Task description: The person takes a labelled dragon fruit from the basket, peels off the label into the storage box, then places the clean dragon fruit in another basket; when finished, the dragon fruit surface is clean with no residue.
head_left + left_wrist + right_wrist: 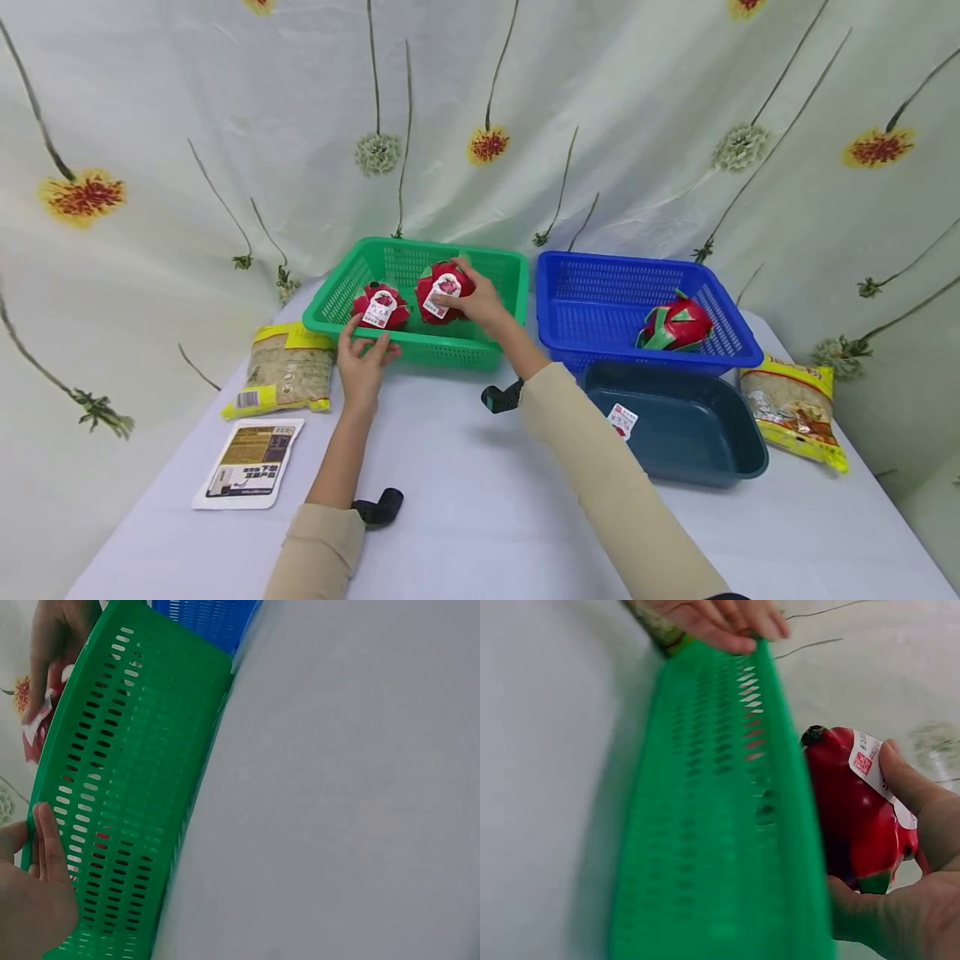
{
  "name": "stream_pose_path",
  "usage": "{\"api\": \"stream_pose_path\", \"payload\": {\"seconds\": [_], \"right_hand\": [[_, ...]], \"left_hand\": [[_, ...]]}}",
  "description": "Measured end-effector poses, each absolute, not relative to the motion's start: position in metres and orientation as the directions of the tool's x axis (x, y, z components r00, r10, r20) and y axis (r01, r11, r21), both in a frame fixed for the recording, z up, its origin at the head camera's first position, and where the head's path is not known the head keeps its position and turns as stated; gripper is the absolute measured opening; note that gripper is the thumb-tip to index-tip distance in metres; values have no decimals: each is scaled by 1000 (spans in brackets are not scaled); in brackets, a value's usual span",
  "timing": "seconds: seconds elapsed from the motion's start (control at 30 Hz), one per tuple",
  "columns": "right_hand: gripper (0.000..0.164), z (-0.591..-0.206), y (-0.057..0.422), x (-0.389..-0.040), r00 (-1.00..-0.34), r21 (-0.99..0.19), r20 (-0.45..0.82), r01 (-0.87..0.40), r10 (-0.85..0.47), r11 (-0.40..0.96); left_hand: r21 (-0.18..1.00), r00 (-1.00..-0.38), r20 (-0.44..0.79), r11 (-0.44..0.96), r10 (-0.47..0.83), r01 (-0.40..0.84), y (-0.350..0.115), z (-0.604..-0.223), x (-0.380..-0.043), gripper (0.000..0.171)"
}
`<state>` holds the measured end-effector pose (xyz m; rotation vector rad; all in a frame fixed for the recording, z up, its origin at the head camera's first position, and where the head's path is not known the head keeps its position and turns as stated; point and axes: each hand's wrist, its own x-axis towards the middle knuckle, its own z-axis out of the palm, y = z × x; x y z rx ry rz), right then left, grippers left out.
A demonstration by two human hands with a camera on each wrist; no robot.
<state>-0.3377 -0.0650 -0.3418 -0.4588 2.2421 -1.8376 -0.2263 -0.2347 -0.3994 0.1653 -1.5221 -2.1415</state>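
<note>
In the head view, my left hand pinches the front rim of a green plastic basket, thumb over the edge and fingers against the outer wall. My right hand grips a red dragon fruit with a white label, at the right half of that basket; the right wrist view shows it just past the rim, between thumb and fingers. Another labelled dragon fruit lies in the basket's left part, near my left fingers. To the right, a blue basket contains a dragon fruit with green scales.
A dark teal tub with a label inside stands before the blue basket. Yellow bags lie at the left and right. A flat white-and-brown packet rests on the white tablecloth. A flowered curtain hangs behind.
</note>
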Motion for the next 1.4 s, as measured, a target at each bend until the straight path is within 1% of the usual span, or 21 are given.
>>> {"api": "stream_pose_path", "payload": {"seconds": [0.1,0.17,0.3,0.4,0.5,0.63,0.73,0.8,0.9,0.97,1.07,1.27,1.4], "right_hand": [[77,-320,-43,-328,-913,-978,121,-178,-389,113],[78,-307,-26,-314,-890,-962,186,-251,-415,107],[81,-297,12,-278,-823,-893,296,-419,-485,166],[81,-301,38,-248,-781,-862,310,-472,-542,187],[82,-312,59,-219,-760,-874,264,-449,-593,186],[82,-332,79,-188,-742,-893,167,-393,-649,220],[76,-349,89,-174,-720,-897,104,-365,-686,248],[64,-359,93,-170,-715,-889,82,-367,-694,272],[47,-370,97,-170,-728,-857,94,-406,-679,317],[40,-376,99,-170,-740,-830,106,-434,-664,351],[42,-382,100,-170,-747,-823,113,-439,-655,359],[44,-389,104,-166,-761,-867,125,-396,-637,304],[45,-393,106,-163,-767,-878,118,-377,-631,294]], "left_hand": [[905,-856,197,-247,-477,346,-236,-398,-229,59],[904,-849,199,-243,-489,352,-237,-397,-230,59],[904,-833,193,-235,-519,356,-240,-397,-229,58],[901,-821,196,-231,-537,366,-244,-398,-228,58],[895,-814,194,-241,-547,375,-248,-402,-230,59],[900,-811,181,-239,-556,365,-251,-409,-233,58],[906,-812,176,-230,-557,355,-251,-415,-235,57],[907,-815,174,-233,-553,352,-250,-417,-235,58],[906,-821,173,-240,-544,350,-247,-416,-235,58],[905,-825,174,-243,-537,349,-245,-415,-235,58],[901,-830,178,-251,-529,353,-241,-411,-235,58],[910,-839,192,-229,-509,347,-236,-413,-241,59],[922,-842,179,-212,-510,324,-234,-416,-242,59]]}}
